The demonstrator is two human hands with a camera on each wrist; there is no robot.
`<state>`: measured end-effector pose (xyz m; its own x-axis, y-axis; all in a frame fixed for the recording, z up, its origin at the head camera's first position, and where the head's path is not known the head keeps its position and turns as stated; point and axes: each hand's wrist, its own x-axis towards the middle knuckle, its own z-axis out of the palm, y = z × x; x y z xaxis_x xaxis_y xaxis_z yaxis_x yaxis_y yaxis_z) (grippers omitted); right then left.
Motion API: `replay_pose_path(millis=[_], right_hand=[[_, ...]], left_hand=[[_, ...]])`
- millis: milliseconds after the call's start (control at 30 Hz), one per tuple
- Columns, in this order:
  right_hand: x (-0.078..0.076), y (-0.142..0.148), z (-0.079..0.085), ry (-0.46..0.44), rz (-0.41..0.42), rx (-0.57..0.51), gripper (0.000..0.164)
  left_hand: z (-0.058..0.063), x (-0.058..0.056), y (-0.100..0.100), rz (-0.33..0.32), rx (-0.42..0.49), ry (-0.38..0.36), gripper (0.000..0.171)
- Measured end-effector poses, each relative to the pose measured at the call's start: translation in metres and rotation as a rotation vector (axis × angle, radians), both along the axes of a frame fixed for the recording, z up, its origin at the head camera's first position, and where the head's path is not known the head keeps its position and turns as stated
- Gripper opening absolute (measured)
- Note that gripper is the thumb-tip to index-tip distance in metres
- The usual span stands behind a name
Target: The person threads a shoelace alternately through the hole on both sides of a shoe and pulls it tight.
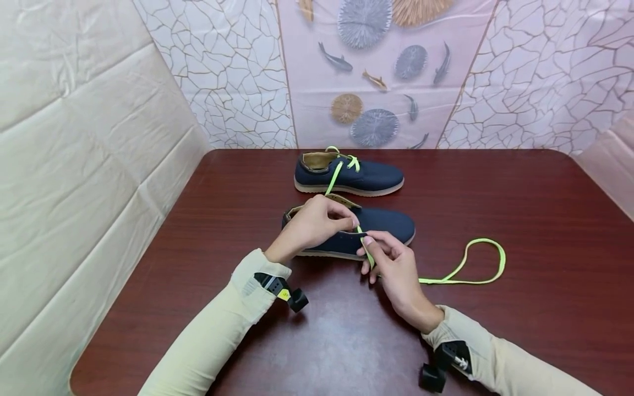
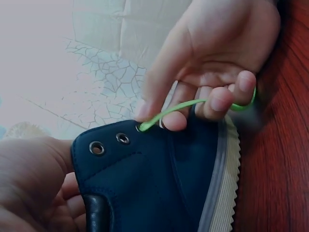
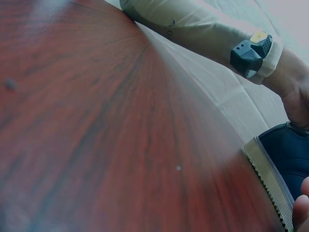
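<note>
A navy shoe with a pale sole lies side-on on the table, toe to the right. My left hand grips its eyelet flap; in the left wrist view the left fingers go behind the flap, so their tips are hidden. Two metal eyelets there hold no lace. A neon-yellow shoelace comes out of the third eyelet, by the right thumb and finger. My right hand pinches this lace just in front of the flap. Its long end trails right in a loop.
A second navy shoe, with neon-yellow lace tied through it, stands behind the first. Another lace stretch runs between the shoes. Both stand on a dark red wooden table with patterned cloth walls behind and beside it.
</note>
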<state>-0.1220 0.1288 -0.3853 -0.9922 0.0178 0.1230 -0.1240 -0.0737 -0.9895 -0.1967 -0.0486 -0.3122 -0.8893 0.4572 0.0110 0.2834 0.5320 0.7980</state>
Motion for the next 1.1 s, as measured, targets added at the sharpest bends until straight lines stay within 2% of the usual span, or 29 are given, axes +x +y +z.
replay_pose_path(millis=[167,300,600,733,900,1000,1100], right_hand=[[0.000,0.003,-0.001,-0.015,-0.026,0.021,0.029],[-0.001,0.005,-0.003,0.000,-0.018,0.045,0.027],[0.003,0.006,-0.006,0.013,-0.031,0.002,0.025],[0.003,0.003,-0.006,0.019,-0.009,-0.020,0.023],[0.001,0.000,-0.003,0.045,0.007,-0.050,0.020],[-0.001,-0.001,-0.004,0.055,0.012,-0.056,0.018],[0.000,0.000,-0.004,0.064,0.010,-0.041,0.017]], left_hand=[[-0.002,-0.003,0.002,0.044,0.030,0.073,0.010],[0.001,-0.006,0.002,0.093,0.068,0.125,0.010],[0.024,-0.024,0.015,0.110,0.132,0.197,0.011],[0.035,-0.033,0.016,0.169,0.209,0.212,0.011],[0.046,-0.042,0.014,0.223,0.261,0.254,0.014],[0.048,-0.048,0.009,0.247,0.306,0.279,0.016],[0.050,-0.052,0.005,0.299,0.397,0.292,0.016]])
